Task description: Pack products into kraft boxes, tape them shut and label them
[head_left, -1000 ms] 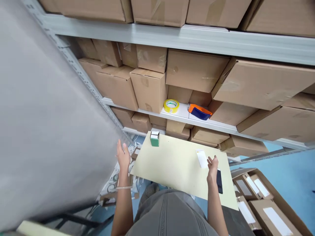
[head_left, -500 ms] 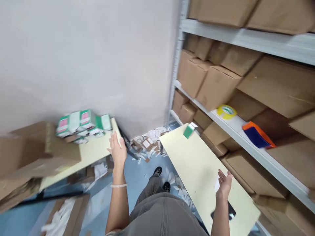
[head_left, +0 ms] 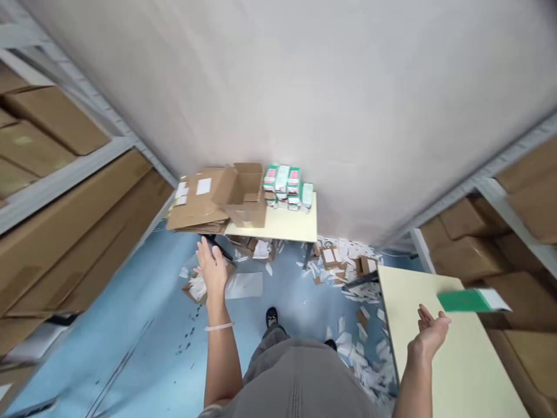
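Observation:
My left hand (head_left: pixel 212 268) is stretched out in front of me with the fingers apart and holds nothing; a white band sits on its wrist. It hangs over the blue floor, short of a small cream table (head_left: pixel 282 227). My right hand (head_left: pixel 430 333) is palm-up and open above the near edge of a second cream table (head_left: pixel 439 360) on my right. A smeared green and white box (head_left: pixel 472 300) lies on that table just past my right fingers. On the far table sit flattened cardboard (head_left: pixel 195 206), an open carton (head_left: pixel 243 194) and several green and pink boxes (head_left: pixel 286 184).
Paper scraps and torn labels (head_left: pixel 348 273) litter the blue floor between the tables. Metal shelving with brown cartons (head_left: pixel 52 232) lines the left side, and more cartons on shelves (head_left: pixel 483 232) stand at the right. A pale wall (head_left: pixel 304 87) closes the far end.
The view has swung left, away from the right shelving toward the far wall and small table. Both hands stayed open; the right one turned palm-up by the green box.

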A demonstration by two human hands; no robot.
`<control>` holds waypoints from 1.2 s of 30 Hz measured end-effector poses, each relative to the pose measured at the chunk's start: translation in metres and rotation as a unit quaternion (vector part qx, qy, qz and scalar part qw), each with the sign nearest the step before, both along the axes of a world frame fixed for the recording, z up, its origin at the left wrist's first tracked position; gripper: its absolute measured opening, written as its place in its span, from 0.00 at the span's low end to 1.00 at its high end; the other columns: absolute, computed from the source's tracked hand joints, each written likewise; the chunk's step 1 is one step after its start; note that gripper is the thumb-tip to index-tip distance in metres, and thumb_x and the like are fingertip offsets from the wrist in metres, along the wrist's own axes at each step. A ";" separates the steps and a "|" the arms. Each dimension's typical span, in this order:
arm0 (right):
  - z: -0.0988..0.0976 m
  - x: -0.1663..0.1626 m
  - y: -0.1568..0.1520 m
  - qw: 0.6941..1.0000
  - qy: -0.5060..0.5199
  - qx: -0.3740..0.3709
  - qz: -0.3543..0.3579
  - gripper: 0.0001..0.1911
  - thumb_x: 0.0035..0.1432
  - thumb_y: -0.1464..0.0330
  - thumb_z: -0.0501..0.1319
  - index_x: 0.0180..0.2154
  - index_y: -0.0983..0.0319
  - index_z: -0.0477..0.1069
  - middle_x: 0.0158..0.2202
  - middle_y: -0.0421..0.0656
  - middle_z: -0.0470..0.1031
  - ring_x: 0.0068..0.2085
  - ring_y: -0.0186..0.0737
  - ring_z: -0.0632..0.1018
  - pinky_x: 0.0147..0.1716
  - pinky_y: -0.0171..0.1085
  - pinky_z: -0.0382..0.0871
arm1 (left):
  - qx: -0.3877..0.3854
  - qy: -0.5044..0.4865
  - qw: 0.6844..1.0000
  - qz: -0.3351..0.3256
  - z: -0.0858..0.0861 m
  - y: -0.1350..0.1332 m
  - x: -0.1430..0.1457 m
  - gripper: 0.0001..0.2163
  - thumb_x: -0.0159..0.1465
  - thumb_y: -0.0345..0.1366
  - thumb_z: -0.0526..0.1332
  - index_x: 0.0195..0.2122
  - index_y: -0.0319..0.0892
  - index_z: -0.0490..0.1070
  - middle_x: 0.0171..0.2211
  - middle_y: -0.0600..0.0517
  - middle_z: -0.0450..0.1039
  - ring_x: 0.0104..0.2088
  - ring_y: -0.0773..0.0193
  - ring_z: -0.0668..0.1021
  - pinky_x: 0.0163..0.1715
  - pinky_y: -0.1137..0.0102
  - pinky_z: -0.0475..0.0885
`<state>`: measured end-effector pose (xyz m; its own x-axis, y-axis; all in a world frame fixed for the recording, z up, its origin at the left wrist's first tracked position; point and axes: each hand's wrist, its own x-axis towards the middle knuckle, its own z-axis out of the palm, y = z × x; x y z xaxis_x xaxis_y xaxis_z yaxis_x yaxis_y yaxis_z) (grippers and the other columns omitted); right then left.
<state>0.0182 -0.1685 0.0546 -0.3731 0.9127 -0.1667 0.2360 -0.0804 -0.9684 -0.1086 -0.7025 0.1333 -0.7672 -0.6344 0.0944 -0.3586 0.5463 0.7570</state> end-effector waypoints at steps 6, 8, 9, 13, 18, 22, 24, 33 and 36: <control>0.006 -0.137 -0.164 0.985 0.062 -0.037 0.154 0.48 0.59 0.41 0.43 0.68 0.68 0.48 0.59 0.56 0.71 0.62 0.49 0.71 0.64 0.54 0.57 | -0.007 0.012 0.988 0.154 0.001 -0.148 0.029 0.29 0.72 0.47 0.43 0.72 0.45 0.45 0.72 0.41 0.43 0.71 0.43 0.50 0.63 0.33 0.41; 0.010 -0.167 -0.214 0.974 0.069 -0.050 0.211 0.50 0.58 0.40 0.45 0.68 0.69 0.47 0.58 0.57 0.71 0.61 0.50 0.71 0.64 0.53 0.57 | -0.003 0.002 0.982 0.189 -0.003 -0.178 0.036 0.28 0.72 0.48 0.43 0.72 0.45 0.45 0.72 0.41 0.43 0.71 0.42 0.50 0.63 0.32 0.42; 0.013 -0.179 -0.236 0.968 0.073 -0.048 0.235 0.51 0.58 0.40 0.46 0.69 0.70 0.48 0.58 0.57 0.72 0.61 0.50 0.71 0.64 0.53 0.56 | -0.002 -0.003 0.980 0.201 -0.005 -0.190 0.038 0.28 0.73 0.47 0.42 0.72 0.45 0.45 0.72 0.41 0.44 0.71 0.43 0.50 0.63 0.32 0.42; 0.020 -0.219 -0.292 0.955 0.080 -0.007 0.287 0.50 0.58 0.40 0.48 0.69 0.67 0.49 0.57 0.55 0.73 0.62 0.50 0.71 0.64 0.54 0.56 | 0.006 -0.030 0.971 0.236 -0.022 -0.226 0.038 0.28 0.73 0.47 0.41 0.72 0.43 0.45 0.72 0.39 0.46 0.71 0.45 0.52 0.63 0.34 0.44; 0.025 -0.287 -0.337 0.951 0.083 0.058 0.293 0.46 0.60 0.41 0.46 0.67 0.67 0.52 0.55 0.54 0.74 0.60 0.51 0.72 0.61 0.54 0.59 | 0.037 -0.046 0.952 0.302 -0.042 -0.264 0.030 0.29 0.72 0.49 0.41 0.72 0.45 0.46 0.72 0.40 0.47 0.71 0.46 0.53 0.63 0.34 0.44; 0.044 -0.350 -0.409 0.927 0.114 0.094 0.345 0.42 0.63 0.44 0.45 0.67 0.65 0.53 0.58 0.54 0.71 0.60 0.50 0.71 0.59 0.53 0.62 | 0.046 -0.055 0.932 0.354 -0.042 -0.296 0.018 0.30 0.71 0.50 0.41 0.72 0.44 0.46 0.71 0.40 0.47 0.71 0.44 0.54 0.64 0.35 0.45; 0.058 -0.376 -0.459 0.896 0.142 0.108 0.406 0.38 0.65 0.47 0.44 0.67 0.64 0.54 0.59 0.53 0.71 0.61 0.49 0.69 0.61 0.54 0.59 | 0.036 -0.042 0.928 0.369 -0.038 -0.312 0.009 0.31 0.71 0.50 0.41 0.72 0.40 0.47 0.71 0.38 0.48 0.70 0.44 0.54 0.66 0.39 0.47; 0.052 -0.401 -0.687 0.599 0.108 0.161 0.777 0.35 0.67 0.52 0.50 0.70 0.58 0.50 0.65 0.50 0.65 0.66 0.49 0.65 0.65 0.52 0.56 | 0.099 -0.023 0.945 0.310 -0.089 -0.370 -0.057 0.32 0.70 0.52 0.43 0.71 0.38 0.49 0.71 0.38 0.50 0.71 0.50 0.55 0.69 0.50 0.48; 0.017 -0.399 -0.735 0.562 0.061 0.169 0.807 0.35 0.67 0.52 0.50 0.70 0.57 0.48 0.68 0.49 0.60 0.68 0.48 0.62 0.66 0.52 0.55 | 0.163 -0.017 0.963 0.214 -0.124 -0.389 -0.106 0.33 0.70 0.54 0.43 0.70 0.40 0.49 0.71 0.41 0.50 0.71 0.55 0.53 0.70 0.56 0.47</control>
<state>-0.3810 -0.9031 0.0717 -0.7510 -0.6596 0.0321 -0.3330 0.3362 -0.8810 -0.2147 -1.0919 0.0096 -0.4279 -0.8848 -0.1846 -0.5255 0.0774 0.8472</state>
